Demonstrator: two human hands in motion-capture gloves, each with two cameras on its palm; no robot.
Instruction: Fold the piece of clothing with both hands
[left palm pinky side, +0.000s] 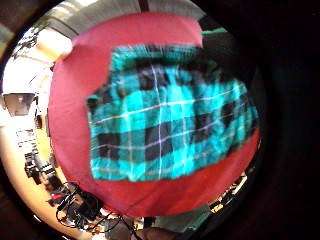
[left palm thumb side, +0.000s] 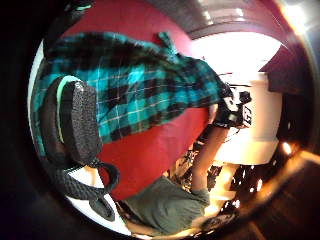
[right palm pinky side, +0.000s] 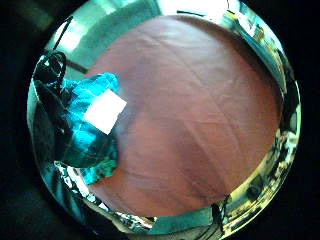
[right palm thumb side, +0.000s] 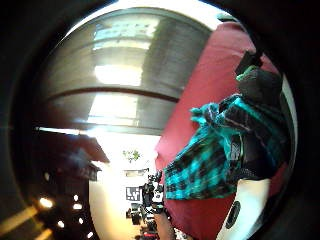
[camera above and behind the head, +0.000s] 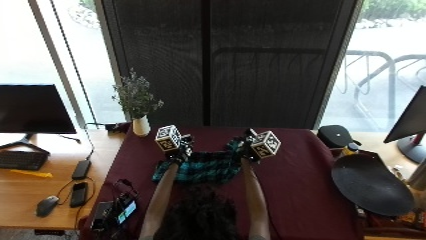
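the teal and black plaid garment (camera above and behind the head: 200, 169) is seen lying near the middle of the maroon-covered table (camera above and behind the head: 299, 190), bunched into a compact shape, so a fold appears partly made; squaring and further folds are judged still to be left. its far edge is lifted by the left hand (camera above and behind the head: 177, 153) and right hand (camera above and behind the head: 247, 152), each seemingly pinching cloth. the fingers are mostly hidden, and the garment's type cannot be made out.

Window backlight — glare, dark fisheye rims
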